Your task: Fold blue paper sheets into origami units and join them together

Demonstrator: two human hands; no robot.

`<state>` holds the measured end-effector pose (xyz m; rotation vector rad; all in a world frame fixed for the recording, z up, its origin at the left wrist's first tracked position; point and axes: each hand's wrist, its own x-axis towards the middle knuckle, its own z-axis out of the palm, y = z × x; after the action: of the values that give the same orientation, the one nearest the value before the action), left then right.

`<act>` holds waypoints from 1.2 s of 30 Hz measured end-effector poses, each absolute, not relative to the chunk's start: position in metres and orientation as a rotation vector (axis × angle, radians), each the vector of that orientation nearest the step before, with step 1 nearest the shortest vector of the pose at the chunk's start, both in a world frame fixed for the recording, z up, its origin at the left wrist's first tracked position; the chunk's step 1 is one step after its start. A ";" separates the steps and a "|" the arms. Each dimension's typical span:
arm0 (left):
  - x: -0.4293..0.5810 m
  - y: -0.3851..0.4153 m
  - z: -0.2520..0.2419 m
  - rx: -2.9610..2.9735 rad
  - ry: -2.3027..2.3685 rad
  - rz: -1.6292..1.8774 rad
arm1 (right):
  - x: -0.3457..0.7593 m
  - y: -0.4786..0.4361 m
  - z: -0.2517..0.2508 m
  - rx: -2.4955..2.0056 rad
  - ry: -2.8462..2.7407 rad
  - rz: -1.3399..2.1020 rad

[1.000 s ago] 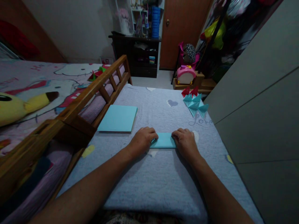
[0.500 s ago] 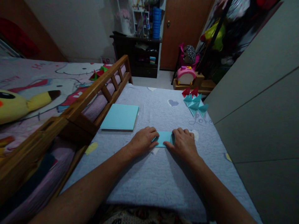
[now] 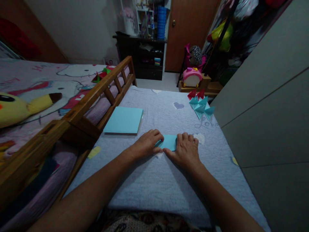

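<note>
A folded strip of light-blue paper (image 3: 170,142) lies flat on the patterned bedsheet, between my two hands. My left hand (image 3: 150,142) grips its left end, with the thumb at the near edge and the fingers curled over the far side. On the right end rests my right hand (image 3: 185,149), its fingers pressed together over the paper and its thumb stretched along the near edge. Both hands hide the strip's ends. To the left sits a neat stack of light-blue square paper (image 3: 124,120).
Light-blue folded paper shapes (image 3: 202,107) and red ones (image 3: 196,94) stand at the bed's far right. A wooden rail (image 3: 96,93) runs along the left, with a yellow plush toy (image 3: 14,109) beyond it. A pale cabinet (image 3: 270,129) borders the right.
My right thumb has slid left along the paper's near edge towards my left thumb. Both hands have shifted slightly left, still on the paper.
</note>
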<state>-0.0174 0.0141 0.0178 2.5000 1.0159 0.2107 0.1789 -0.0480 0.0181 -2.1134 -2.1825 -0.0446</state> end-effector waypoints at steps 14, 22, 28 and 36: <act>-0.028 0.012 0.019 2.363 0.959 0.206 | 0.207 -0.055 0.015 -2.015 -2.255 0.057; -0.030 0.015 0.016 2.364 0.942 0.206 | 0.246 -0.062 0.004 -2.099 -2.214 0.007; -0.031 0.014 0.017 2.398 0.937 0.219 | 0.266 -0.064 -0.001 -2.137 -2.168 -0.021; -0.027 0.016 0.018 2.430 0.955 0.210 | 0.230 -0.060 0.024 -1.567 -2.203 0.188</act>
<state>-0.0267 0.0156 0.0178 2.4305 0.9545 0.2104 0.2303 -0.0601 0.0238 -1.5670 -2.2031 0.1878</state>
